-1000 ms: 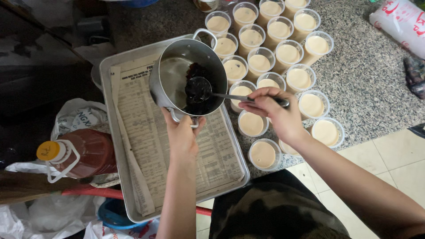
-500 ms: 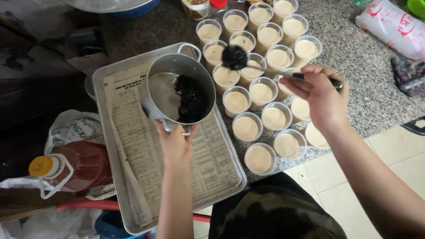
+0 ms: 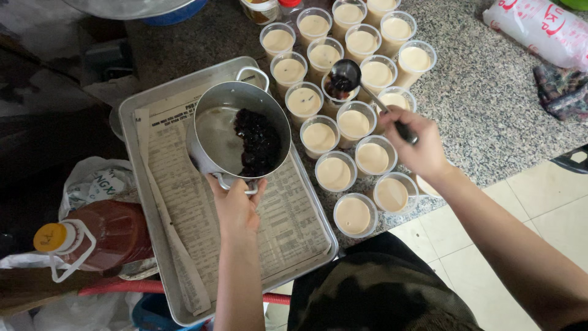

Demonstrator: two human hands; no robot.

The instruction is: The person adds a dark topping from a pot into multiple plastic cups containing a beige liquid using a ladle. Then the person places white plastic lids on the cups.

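My left hand (image 3: 236, 205) grips the near handle of a small metal pot (image 3: 214, 132), tilted over a metal tray (image 3: 131, 107) lined with newspaper. A heap of dark pearls (image 3: 257, 144) sits against the pot's right side. My right hand (image 3: 413, 144) holds the black handle of a ladle (image 3: 343, 76) loaded with dark pearls, its bowl over one of several clear plastic cups of beige milky drink (image 3: 318, 135) standing in rows on the speckled stone counter (image 3: 484, 104).
A red-brown liquid bottle with a yellow cap (image 3: 92, 236) lies at the left beside a plastic bag (image 3: 98, 184). A printed plastic package (image 3: 542, 30) and dark cloth (image 3: 560, 92) sit at the counter's right. Tiled floor (image 3: 490, 233) shows below.
The ladle left the pot with a scoop of pearls and moved right and away over the cups, now tipping above one cup. The pot stays tilted in my left hand.
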